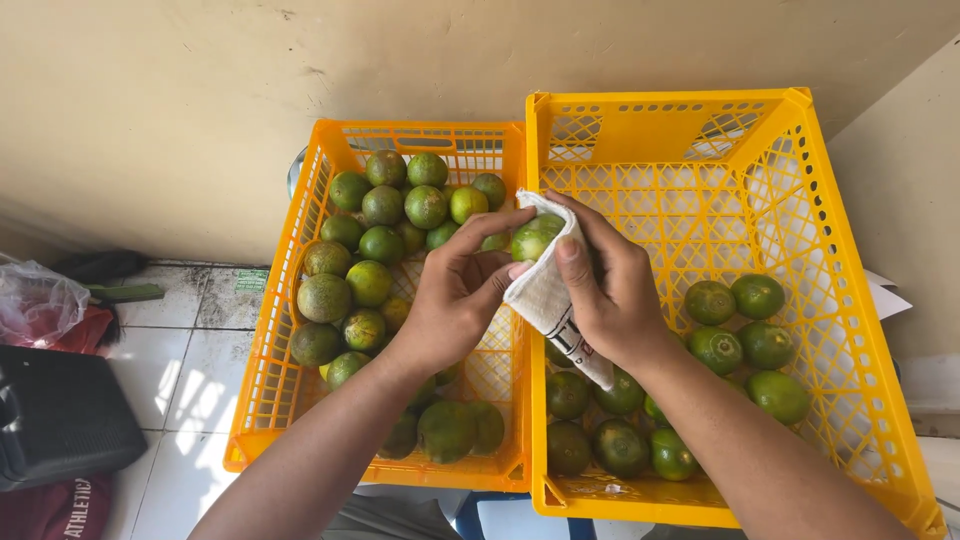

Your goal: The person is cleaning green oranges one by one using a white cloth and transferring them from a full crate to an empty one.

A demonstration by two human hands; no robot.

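My left hand (455, 295) and right hand (605, 290) close together around one green citrus fruit (535, 238), my right fingers pressing a white cloth (545, 295) against it. Below my fingers sit two yellow crates (850, 330), each holding more green fruit (380, 215).

Left crate (270, 380): packed with green citrus (383, 205) from 12 down to 7 o'clock, no bare floor to reach into except a patch near its right wall. Right crate (860, 330): upper half bare mesh, open access from 12 to 2 o'clock; fruit cluster (740, 320) blocks 4 to 6. Both hands and the white cloth (545, 295) sit over the shared crate walls at centre. Wall close behind at 12. Black box (60, 415) and plastic bag (40, 300) block the tile floor at 9.
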